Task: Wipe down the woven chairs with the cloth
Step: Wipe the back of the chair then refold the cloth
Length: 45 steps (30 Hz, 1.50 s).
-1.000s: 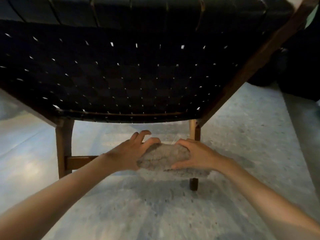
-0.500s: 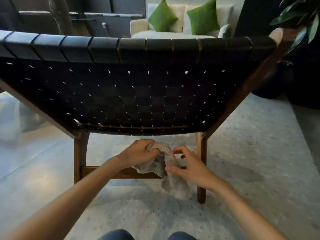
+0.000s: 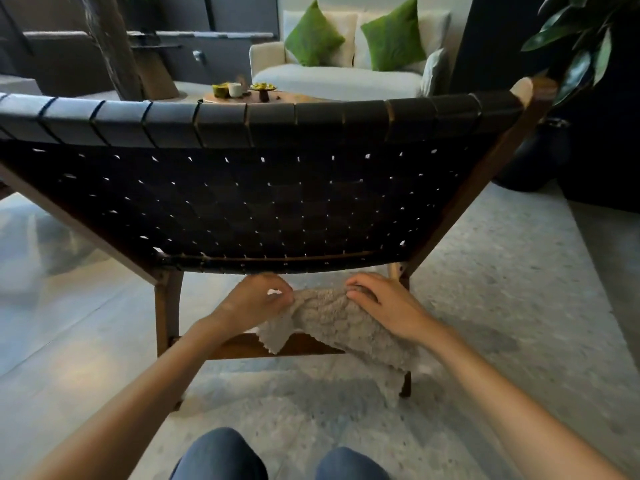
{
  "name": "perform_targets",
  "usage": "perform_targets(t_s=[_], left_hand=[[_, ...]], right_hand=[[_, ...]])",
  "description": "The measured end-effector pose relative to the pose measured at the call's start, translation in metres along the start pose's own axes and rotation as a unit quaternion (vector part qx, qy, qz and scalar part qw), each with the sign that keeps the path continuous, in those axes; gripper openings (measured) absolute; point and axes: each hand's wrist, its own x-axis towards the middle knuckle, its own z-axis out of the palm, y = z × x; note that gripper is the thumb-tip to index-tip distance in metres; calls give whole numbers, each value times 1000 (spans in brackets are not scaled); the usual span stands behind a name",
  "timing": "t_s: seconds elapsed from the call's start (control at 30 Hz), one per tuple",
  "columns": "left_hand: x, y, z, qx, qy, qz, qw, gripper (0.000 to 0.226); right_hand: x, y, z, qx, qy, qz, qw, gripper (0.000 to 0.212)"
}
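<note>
Left hand: my left hand [image 3: 256,299] sits just under the bottom edge of the chair back. Its fingers are curled and pinch the left edge of the cloth [image 3: 332,320] against the thumb.
Right hand: my right hand [image 3: 388,306] lies on the cloth's upper right part, fingers curled over its top edge and gripping it.
Cloth: beige and nubbly, held in the air between my two hands, close under the weave. I cannot tell whether it touches the straps. One ragged corner hangs below my left hand, and the rest droops under my right wrist towards the right rear leg.
Woven chair: I see the woven chair [image 3: 242,202] from behind. Its black straps are in a basket weave and wrap over the top rail, with light showing through the small gaps.
Frame: dark wooden frame [image 3: 168,306], with a crossbar [image 3: 225,349] between the rear legs, behind the cloth.
Knees: my knees [image 3: 221,455], in blue trousers, are at the bottom edge.
Floor: pale speckled floor [image 3: 502,271].
Bench: past the chair top, a low wooden bench [image 3: 294,97] carries a white cup [image 3: 234,89] and a small footed dish [image 3: 264,89]. They are too small for any label to be read.
Sofa: cream sofa [image 3: 339,81] with two green cushions [image 3: 313,36].
Plant: dark-leaved plant [image 3: 581,46] at the upper right.
</note>
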Motion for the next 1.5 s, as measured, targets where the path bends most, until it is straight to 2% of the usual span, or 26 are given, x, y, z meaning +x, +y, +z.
perform_targets(t_s=[0.07,0.13,0.2,0.3,0.37,0.47,0.53,0.6,0.7,0.8,0.9,0.93,1.0,1.07,1.13,1.27,1.37,1.43,1.5], left_hand=[[2,-3,-4,-21,-8,-2,1000,16],[4,-2,-5,17,-21,19,999,14],[6,1,-6,50,-16,37,998,12],[11,11,-9,6,23,25,999,5],[13,21,-9,-79,60,-5,995,10],[13,41,-7,-238,88,-43,966,15],[11,58,-4,-315,58,-56,946,10],[7,74,0,-347,32,-44,936,7],[-2,96,9,-374,3,-7,927,21],[-12,108,13,-376,-48,51,924,35],[-20,111,6,-370,-71,91,922,40],[-23,111,1,-344,-41,111,932,41],[-28,109,-10,-200,94,175,959,40],[-30,109,-26,-38,234,255,937,40],[-27,114,-43,47,306,315,897,41],[-10,130,-68,148,362,337,857,43],[10,135,-78,229,383,319,836,49],[24,136,-81,280,392,300,823,52],[35,133,-81,319,400,274,814,55]], right_hand=[[4,1,-7,-22,-44,13,999,11],[5,3,-14,-45,-82,19,995,24],[4,5,-21,-62,-84,35,994,26],[-4,8,-37,-28,-20,79,996,25],[-9,6,-46,25,34,120,992,29],[-17,-3,-47,97,103,167,976,28],[-20,-14,-43,181,122,208,953,25],[-22,-27,-40,290,130,241,917,27],[-26,-47,-34,434,149,236,857,36],[-31,-56,-30,449,204,205,845,44],[-36,-59,-32,434,278,178,838,14],[-37,-58,-34,416,302,178,839,11],[-38,-56,-38,346,369,168,846,13],[-40,-54,-46,276,454,131,837,12],[-38,-55,-55,250,521,98,810,12],[-11,-54,-75,135,621,61,769,23],[20,-48,-85,80,651,61,752,21],[37,-42,-88,76,642,67,760,20],[51,-39,-87,36,605,74,792,36]])
